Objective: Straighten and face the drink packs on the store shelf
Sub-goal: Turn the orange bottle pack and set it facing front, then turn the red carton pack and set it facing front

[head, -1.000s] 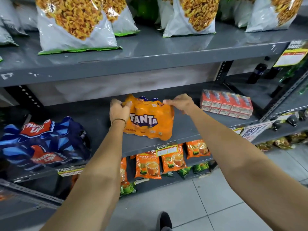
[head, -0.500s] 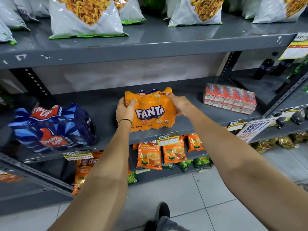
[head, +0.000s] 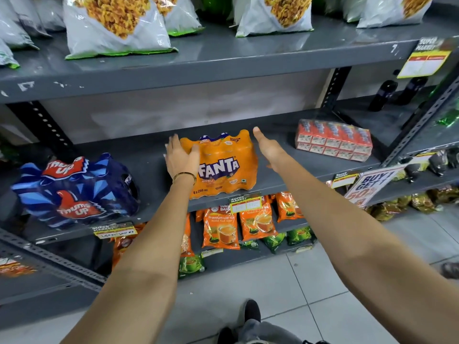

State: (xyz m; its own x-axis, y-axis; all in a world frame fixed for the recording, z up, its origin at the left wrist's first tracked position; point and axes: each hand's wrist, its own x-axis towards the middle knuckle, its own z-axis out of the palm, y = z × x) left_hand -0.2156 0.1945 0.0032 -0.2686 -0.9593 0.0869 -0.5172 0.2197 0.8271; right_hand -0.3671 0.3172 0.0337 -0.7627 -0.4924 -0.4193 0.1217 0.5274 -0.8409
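The orange Fanta pack [head: 223, 165] stands upright on the middle shelf [head: 285, 180], logo out, near the front lip. Left hand [head: 181, 157] lies flat against its left shoulder, fingers [head: 173, 145] spread, not gripping; right hand [head: 267, 147] hovers just beside the right flank, released, apparently clear. Best play here: a light push to square the face with the shelf edge. The blue Thums Up pack [head: 77, 192] sits skewed, likely next. Price tag writing is unreadable; the Fanta's rear is hidden.

Fanta pack [head: 223, 167] upright on shelf [head: 285, 180], left hand [head: 181, 157] touching, right hand [head: 269, 148] open beside
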